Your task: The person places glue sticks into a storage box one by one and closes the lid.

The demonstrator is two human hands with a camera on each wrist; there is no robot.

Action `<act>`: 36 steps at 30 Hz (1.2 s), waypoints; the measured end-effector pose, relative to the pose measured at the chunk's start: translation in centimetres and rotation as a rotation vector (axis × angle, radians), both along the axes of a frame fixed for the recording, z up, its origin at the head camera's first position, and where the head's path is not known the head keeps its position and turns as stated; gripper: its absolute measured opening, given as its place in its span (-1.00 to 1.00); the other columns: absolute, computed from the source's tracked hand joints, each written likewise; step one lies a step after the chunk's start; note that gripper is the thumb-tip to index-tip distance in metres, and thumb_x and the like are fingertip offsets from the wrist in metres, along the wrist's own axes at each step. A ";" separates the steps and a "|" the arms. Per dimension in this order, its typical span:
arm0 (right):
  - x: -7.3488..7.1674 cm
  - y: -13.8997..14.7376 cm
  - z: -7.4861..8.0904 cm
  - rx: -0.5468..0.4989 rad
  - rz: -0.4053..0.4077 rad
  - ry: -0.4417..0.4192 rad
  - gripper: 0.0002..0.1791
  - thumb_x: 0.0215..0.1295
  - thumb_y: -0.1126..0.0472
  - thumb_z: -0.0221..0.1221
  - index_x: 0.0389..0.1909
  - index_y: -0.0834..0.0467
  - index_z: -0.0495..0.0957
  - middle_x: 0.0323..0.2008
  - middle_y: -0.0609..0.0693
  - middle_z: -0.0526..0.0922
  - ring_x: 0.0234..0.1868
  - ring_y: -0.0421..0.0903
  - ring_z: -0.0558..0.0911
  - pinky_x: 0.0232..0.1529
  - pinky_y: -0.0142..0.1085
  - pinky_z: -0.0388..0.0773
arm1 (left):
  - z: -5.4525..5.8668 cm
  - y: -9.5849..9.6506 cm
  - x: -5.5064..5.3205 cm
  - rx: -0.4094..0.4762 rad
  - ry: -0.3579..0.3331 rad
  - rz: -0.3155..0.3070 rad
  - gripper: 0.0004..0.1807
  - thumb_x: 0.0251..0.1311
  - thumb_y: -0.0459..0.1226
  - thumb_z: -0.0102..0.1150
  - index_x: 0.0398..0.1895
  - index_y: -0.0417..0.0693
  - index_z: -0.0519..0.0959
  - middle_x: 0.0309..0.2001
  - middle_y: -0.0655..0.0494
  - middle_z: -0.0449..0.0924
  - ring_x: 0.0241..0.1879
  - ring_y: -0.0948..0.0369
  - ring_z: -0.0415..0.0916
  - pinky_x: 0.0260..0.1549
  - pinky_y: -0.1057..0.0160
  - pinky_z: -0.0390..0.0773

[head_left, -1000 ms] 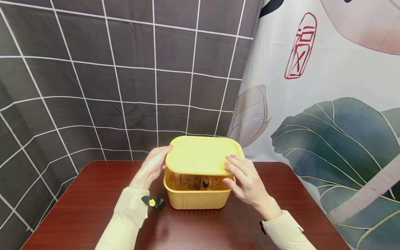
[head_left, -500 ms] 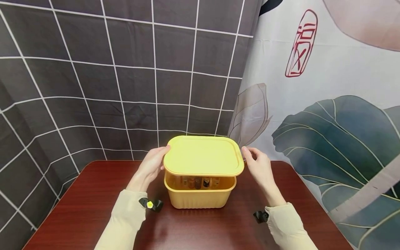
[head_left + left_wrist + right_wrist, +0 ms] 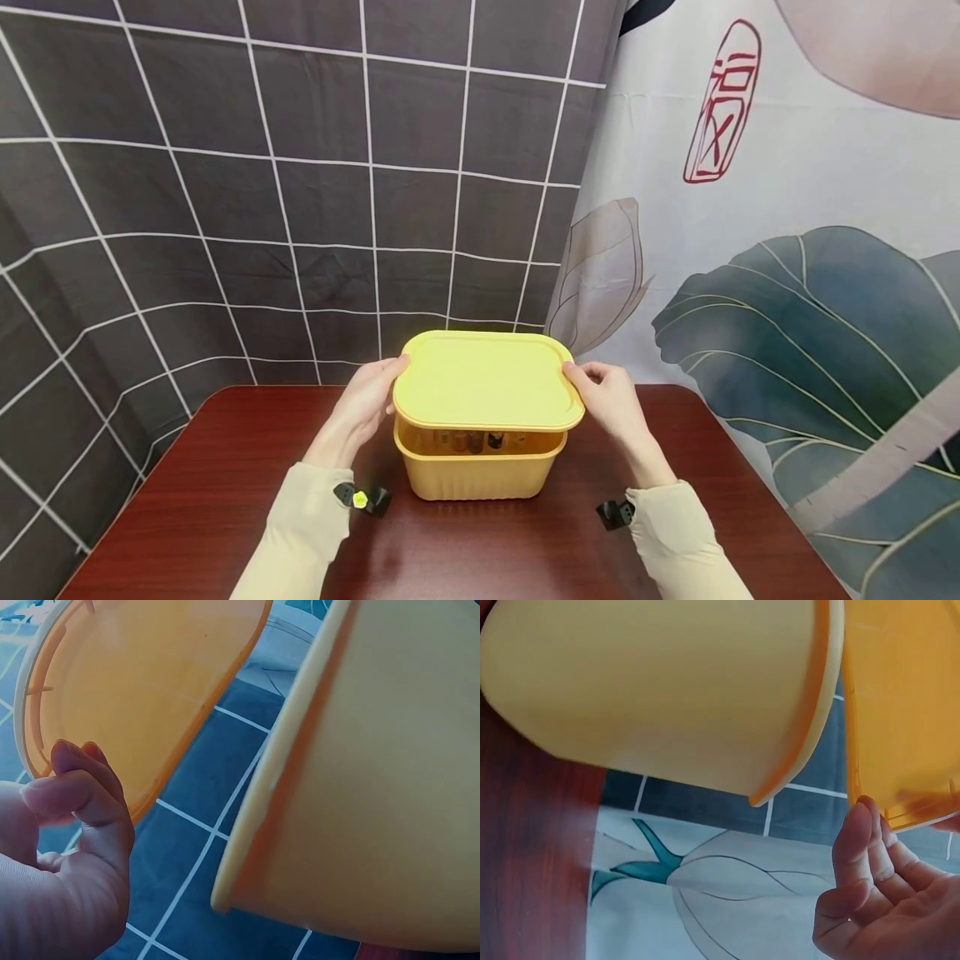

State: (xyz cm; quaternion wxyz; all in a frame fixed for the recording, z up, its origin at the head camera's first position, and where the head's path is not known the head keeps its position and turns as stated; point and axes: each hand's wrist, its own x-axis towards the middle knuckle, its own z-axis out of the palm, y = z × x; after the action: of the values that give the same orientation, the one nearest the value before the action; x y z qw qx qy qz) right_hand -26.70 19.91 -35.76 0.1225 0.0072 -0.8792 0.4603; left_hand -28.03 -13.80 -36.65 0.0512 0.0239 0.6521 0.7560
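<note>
A yellow lid [image 3: 487, 379] is held above a yellow plastic storage box [image 3: 480, 479], with a gap at the front. Several small bottles [image 3: 476, 442] show inside through that gap. My left hand [image 3: 360, 404] grips the lid's left edge; in the left wrist view its fingers [image 3: 90, 795] curl under the rim. On the other side my right hand [image 3: 611, 404] pinches the lid's right edge, and the right wrist view has its fingertips [image 3: 859, 817] beneath the rim. Both wrist views show the lid apart from the box wall.
The box stands on a dark red wooden table [image 3: 262, 467]. Behind it hangs a dark grey cloth with a white grid [image 3: 315, 200], and a white cloth with leaf prints [image 3: 750, 250] is at the right. Black cameras are strapped to both wrists.
My right hand has left the lid's front right corner, swung out to the right, and taken the right edge. The lid has lowered slightly at the front. My left hand keeps its grip.
</note>
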 end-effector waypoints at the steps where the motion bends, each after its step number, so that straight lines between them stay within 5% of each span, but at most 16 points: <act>1: 0.0 -0.1 0.0 0.020 -0.003 0.003 -0.54 0.38 -0.12 0.13 -0.28 0.24 0.68 -0.46 0.04 0.64 -0.41 -0.04 0.54 -0.41 -0.30 0.50 | -0.1 0.0 0.1 -0.003 0.003 0.000 -0.68 0.47 -0.17 -0.03 -0.17 -0.32 0.53 -0.56 0.09 0.52 -0.66 0.28 0.38 -0.76 0.45 0.19; 9: -0.1 -0.7 -0.1 0.176 -0.037 0.051 -0.63 0.38 -0.02 0.12 -0.40 0.19 0.67 -0.55 -0.01 0.60 -0.48 -0.05 0.51 -0.48 -0.26 0.45 | -0.8 -0.2 0.3 -0.100 0.066 0.033 -0.64 0.44 -0.17 0.03 0.00 -0.35 0.53 -0.57 0.08 0.51 -0.73 0.28 0.31 -0.79 0.45 0.20; 16: -0.5 -1.0 -1.1 0.321 -0.072 0.127 -0.66 0.34 0.03 0.12 -0.58 0.10 0.62 -0.69 -0.09 0.51 -0.56 -0.06 0.47 -0.52 -0.25 0.38 | -0.6 -0.3 0.7 -0.424 0.123 0.025 -0.62 0.44 -0.12 -0.01 0.10 -0.19 0.57 -0.62 0.03 0.51 -0.79 0.24 0.35 -0.76 0.38 0.34; 24: -0.7 -1.7 -1.8 0.370 -0.055 0.098 -0.64 0.34 0.05 0.10 -0.62 0.12 0.58 -0.73 -0.06 0.46 -0.62 -0.06 0.44 -0.59 -0.27 0.37 | -0.1 -0.7 0.8 -0.804 0.236 0.000 -0.65 0.45 -0.13 -0.09 -0.17 -0.15 0.65 -0.65 0.11 0.51 -0.63 0.18 0.46 -0.58 0.28 0.42; 36: -0.9 -2.2 -2.6 0.386 -0.051 0.003 -0.58 0.36 0.04 0.08 -0.69 0.12 0.53 -0.73 -0.02 0.41 -0.64 -0.05 0.43 -0.62 -0.28 0.37 | -1.5 -0.9 0.4 -0.918 0.230 0.026 -0.63 0.43 -0.09 -0.11 -0.13 -0.08 0.67 -0.58 0.14 0.52 -0.51 0.17 0.44 -0.43 0.22 0.41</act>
State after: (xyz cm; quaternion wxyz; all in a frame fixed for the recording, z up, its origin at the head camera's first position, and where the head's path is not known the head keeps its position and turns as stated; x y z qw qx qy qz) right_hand -27.59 17.68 -38.36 0.1318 0.0090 -0.9509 0.2801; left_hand -27.64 -14.74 -38.12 -0.0253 0.0742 0.9206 0.3826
